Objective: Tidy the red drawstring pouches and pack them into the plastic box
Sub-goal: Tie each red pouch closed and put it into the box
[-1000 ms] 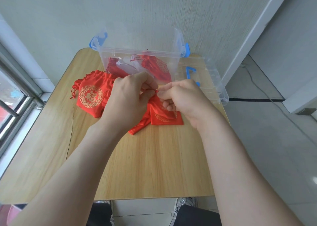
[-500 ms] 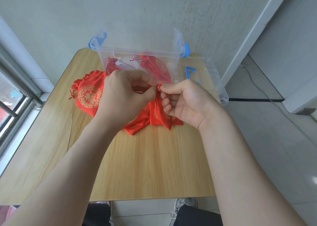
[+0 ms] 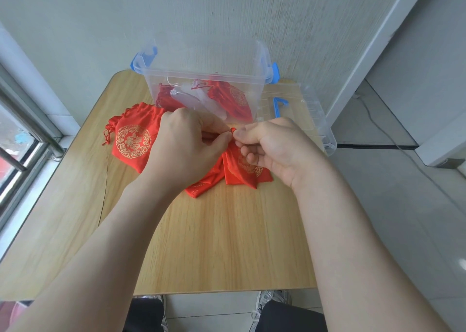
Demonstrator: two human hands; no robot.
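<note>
Packing is running partway. At least two red pouches (image 3: pixel 228 97) are lying in the clear plastic box (image 3: pixel 201 75) at the table's (image 3: pixel 214 243) far edge, and a flat pouch (image 3: pixel 133 140) is waiting beside it. The left hand (image 3: pixel 186 150) and right hand (image 3: pixel 272 147) are pinching the gathered neck of a crumpled pouch (image 3: pixel 242 166) with fingertips together, just before the box.

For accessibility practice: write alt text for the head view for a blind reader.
Left hand and right hand pinch the top of a red pouch at a wooden table. A second pouch lies left; more sit in the clear box behind.
</note>
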